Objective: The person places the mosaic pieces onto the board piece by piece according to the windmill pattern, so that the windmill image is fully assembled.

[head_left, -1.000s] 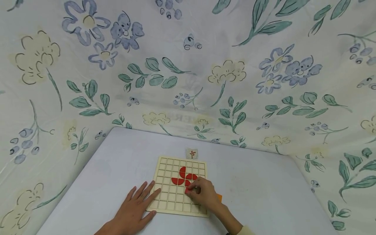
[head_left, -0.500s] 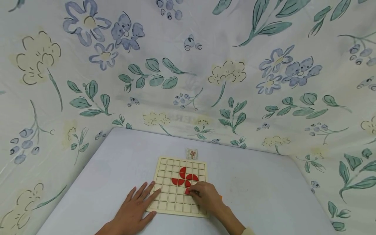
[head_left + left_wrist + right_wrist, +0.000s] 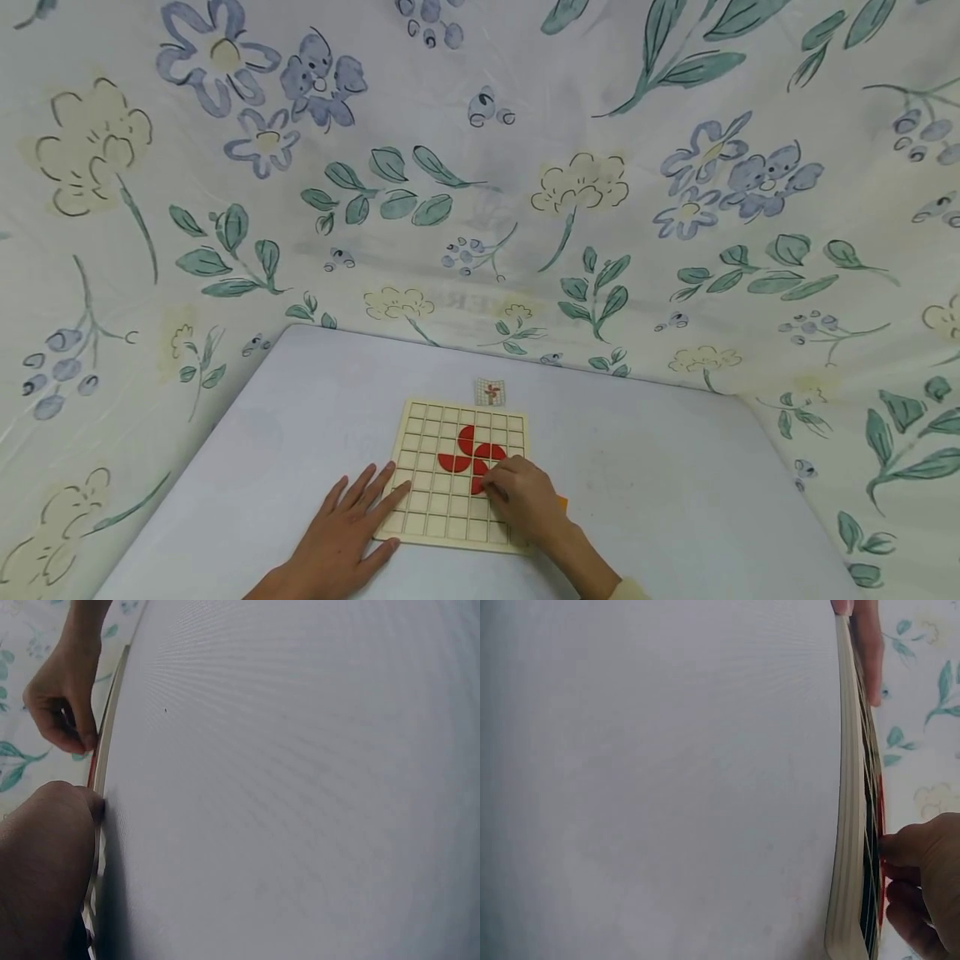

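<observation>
A pale wooden grid board (image 3: pixel 438 527) lies on the table, divided into small square cells. Red rounded pieces (image 3: pixel 453 462) form a pinwheel shape on it. My right hand (image 3: pixel 528 496) is over the board's right half, thumb and fingertips pinching a small red curved piece (image 3: pixel 477 486) at the pinwheel's lower arm; the fingers hide part of it. In the right wrist view the right hand's fingertips (image 3: pixel 889 847) meet the red at the board's surface. My left hand (image 3: pixel 337 533) rests with spread fingers on the board's left edge, thumb by the near corner.
A small card (image 3: pixel 491 392) printed with a red pinwheel on a grid lies behind the board. Something orange (image 3: pixel 562 503) shows beside the right wrist, mostly hidden. Floral fabric (image 3: pixel 480 250) hangs behind the white table (image 3: pixel 660 483).
The red piece at the lower arm has turned and now lines up more closely with the piece above it. My right fingers have shifted slightly with it; the left hand stays put.
</observation>
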`<state>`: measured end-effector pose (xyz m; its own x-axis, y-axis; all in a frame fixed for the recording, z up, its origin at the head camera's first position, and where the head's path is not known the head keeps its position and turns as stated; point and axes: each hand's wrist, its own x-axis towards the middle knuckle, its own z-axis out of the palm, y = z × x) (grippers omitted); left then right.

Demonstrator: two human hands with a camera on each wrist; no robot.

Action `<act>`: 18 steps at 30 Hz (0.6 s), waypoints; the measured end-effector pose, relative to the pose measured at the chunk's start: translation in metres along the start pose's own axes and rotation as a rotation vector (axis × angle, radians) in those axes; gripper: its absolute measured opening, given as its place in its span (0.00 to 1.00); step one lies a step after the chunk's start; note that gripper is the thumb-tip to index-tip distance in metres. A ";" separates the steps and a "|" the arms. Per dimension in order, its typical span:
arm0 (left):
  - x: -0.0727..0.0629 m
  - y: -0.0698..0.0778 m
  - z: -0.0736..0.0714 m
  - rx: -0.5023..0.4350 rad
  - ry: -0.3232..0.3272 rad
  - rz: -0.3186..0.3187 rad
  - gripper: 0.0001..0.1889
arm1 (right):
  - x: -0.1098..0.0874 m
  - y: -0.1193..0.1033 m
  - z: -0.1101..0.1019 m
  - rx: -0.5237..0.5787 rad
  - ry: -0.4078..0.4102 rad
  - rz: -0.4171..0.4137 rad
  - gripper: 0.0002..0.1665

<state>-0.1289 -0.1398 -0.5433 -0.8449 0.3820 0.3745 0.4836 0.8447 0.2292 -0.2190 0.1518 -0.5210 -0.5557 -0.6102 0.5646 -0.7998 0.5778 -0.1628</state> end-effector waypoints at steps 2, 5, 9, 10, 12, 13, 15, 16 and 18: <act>0.000 0.000 0.000 0.003 0.001 0.001 0.34 | -0.001 0.000 -0.001 -0.019 -0.007 0.031 0.09; -0.001 -0.001 0.000 0.007 0.001 0.004 0.34 | -0.004 0.000 -0.003 -0.032 -0.027 0.086 0.08; -0.001 -0.002 0.002 0.016 0.000 0.002 0.35 | -0.010 0.003 -0.007 -0.045 -0.050 0.134 0.08; -0.002 -0.002 0.002 0.016 0.000 0.002 0.35 | -0.011 0.004 -0.008 -0.048 -0.053 0.139 0.08; -0.002 -0.003 0.003 0.022 0.003 0.004 0.36 | -0.013 0.006 -0.009 -0.049 -0.052 0.139 0.09; -0.002 -0.003 0.003 0.020 0.004 0.005 0.36 | -0.014 0.006 -0.010 -0.047 -0.051 0.139 0.09; -0.002 -0.003 0.003 0.023 0.010 0.012 0.36 | -0.015 0.007 -0.011 -0.042 -0.048 0.142 0.09; -0.002 -0.003 0.003 0.022 0.015 0.015 0.36 | -0.016 0.008 -0.011 -0.041 -0.049 0.145 0.09; -0.002 -0.002 0.003 0.020 0.017 0.017 0.35 | -0.018 0.008 -0.012 -0.044 -0.058 0.164 0.09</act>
<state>-0.1288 -0.1416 -0.5472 -0.8325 0.3897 0.3938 0.4928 0.8458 0.2047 -0.2131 0.1739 -0.5226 -0.6915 -0.5353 0.4851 -0.6871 0.6947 -0.2128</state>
